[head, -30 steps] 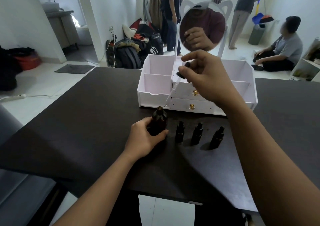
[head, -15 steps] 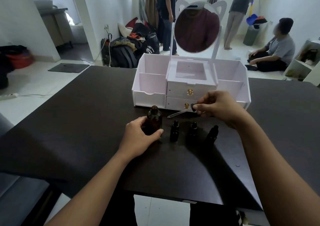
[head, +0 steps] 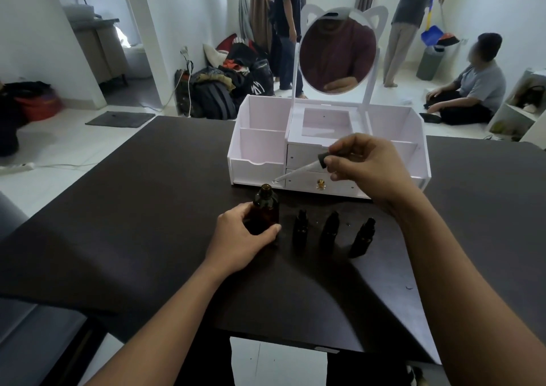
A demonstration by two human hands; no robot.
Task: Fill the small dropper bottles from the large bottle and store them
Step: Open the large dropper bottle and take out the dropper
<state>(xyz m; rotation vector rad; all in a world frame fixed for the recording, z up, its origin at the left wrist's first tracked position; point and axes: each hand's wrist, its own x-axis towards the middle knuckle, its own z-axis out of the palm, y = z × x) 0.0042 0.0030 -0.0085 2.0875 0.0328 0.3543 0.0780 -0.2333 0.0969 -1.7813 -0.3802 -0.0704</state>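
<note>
A large amber bottle (head: 265, 207) stands uncapped on the dark table (head: 147, 223), and my left hand (head: 240, 236) grips its body. My right hand (head: 365, 162) pinches the black bulb of a glass dropper (head: 298, 171), which slants down to the left with its tip just above and right of the bottle's mouth. Three small black dropper bottles (head: 300, 229), (head: 330, 230), (head: 364, 237) stand capped in a row to the right of the large bottle.
A white organiser (head: 260, 149) with open compartments, two drawers and a round cat-eared mirror (head: 338, 56) stands behind the bottles. Beyond the table, two people stand and one sits on the floor beside bags. A grey seat (head: 26, 326) is at lower left.
My right hand lowered the dropper from in front of the mirror to above the small bottles, then carried it left until its tip reached the large bottle's mouth. My left hand stayed on the bottle.
</note>
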